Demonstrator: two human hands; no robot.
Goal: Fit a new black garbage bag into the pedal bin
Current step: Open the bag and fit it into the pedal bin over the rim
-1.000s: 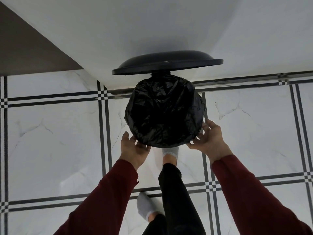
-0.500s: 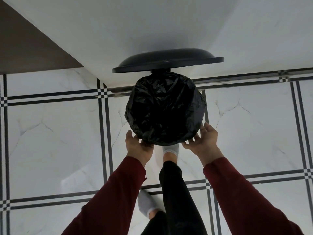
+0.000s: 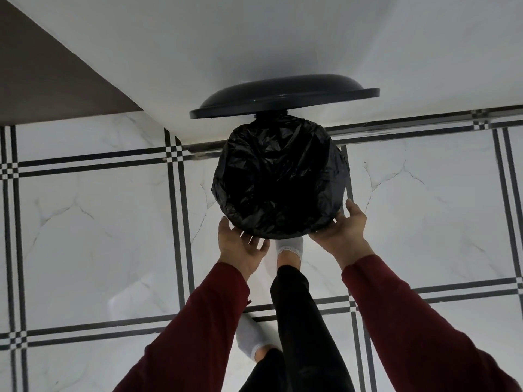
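The pedal bin stands against the wall with its dark lid (image 3: pixel 283 99) raised. A crinkled black garbage bag (image 3: pixel 278 182) lines the opening and folds over the rim all around. My left hand (image 3: pixel 240 246) is at the near left of the rim, thumb on the bag's folded edge and fingers curled beneath it. At the near right, my right hand (image 3: pixel 343 230) cups the rim with the thumb up along the bag and the fingers hidden under the overhang. A foot in a white sock (image 3: pixel 289 247) sits just below the bin, where the pedal is hidden.
The white wall (image 3: pixel 254 46) rises right behind the bin. The floor is white marble tile (image 3: pixel 99 222) with black double lines. My other socked foot (image 3: pixel 252 339) stands further back. A brown surface (image 3: pixel 42 80) fills the upper left corner.
Both hands have moved in from beside the bin to the near rim. Their fingers, spread before, now curl onto the bag's folded edge.
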